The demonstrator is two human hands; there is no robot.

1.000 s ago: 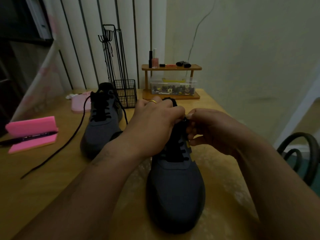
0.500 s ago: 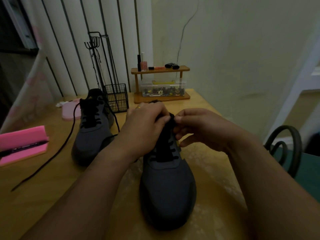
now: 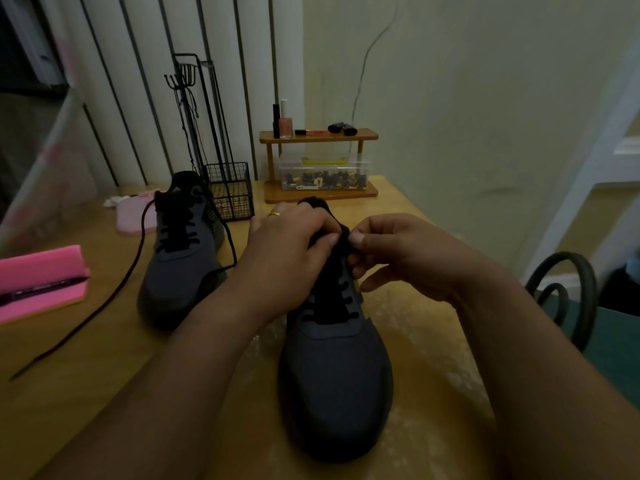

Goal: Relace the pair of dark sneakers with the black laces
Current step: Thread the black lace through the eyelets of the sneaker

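Near sneaker [image 3: 334, 375]: dark, right of centre by the desk's [image 3: 86, 403] front edge, toe toward that edge; black lace [image 3: 329, 299] crossed through the lower eyelets.
Left hand [image 3: 291, 251]: fingers curled, pinching the lace at the tongue top.
Right hand [image 3: 398, 258]: thumb and forefinger pinching the same spot.
Second sneaker [image 3: 180, 271]: left of centre, laced, loose lace end [image 3: 114, 303] trailing toward the front left.
Wire basket [image 3: 230, 190], wooden shelf [image 3: 320, 136]: back edge.
Pink foam block [image 3: 38, 278]: left edge.
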